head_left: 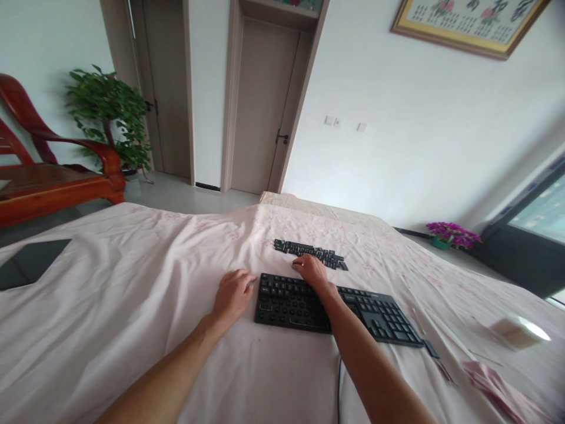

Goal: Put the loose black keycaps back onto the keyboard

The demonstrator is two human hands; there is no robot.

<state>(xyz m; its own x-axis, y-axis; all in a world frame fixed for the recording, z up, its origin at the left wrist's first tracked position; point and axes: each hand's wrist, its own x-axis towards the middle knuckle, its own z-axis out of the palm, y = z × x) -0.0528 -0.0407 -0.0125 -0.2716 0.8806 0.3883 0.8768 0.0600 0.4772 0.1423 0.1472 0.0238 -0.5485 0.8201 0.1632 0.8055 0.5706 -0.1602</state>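
A black keyboard (384, 315) lies on the pink-white cloth, with many keycaps off its left part, where bare key stems show. Just beyond its top edge is a patch of loose black keycaps (326, 257), set roughly in rows. My left hand (233, 290) rests on the cloth beside the keyboard's left end, fingers apart and holding nothing. My right hand (312, 270) reaches across the keyboard to the near side of the loose keycaps. Its thumb and fingers are bent together; whatever is between them is too small to make out.
A dark tablet-like slab (33, 263) lies at the far left of the cloth (212, 377). By the keyboard's right end are a thin dark tool (436, 356), a pink cloth (498, 386) and a blurred, shiny-topped container (518, 333). A cable (339, 388) runs toward me.
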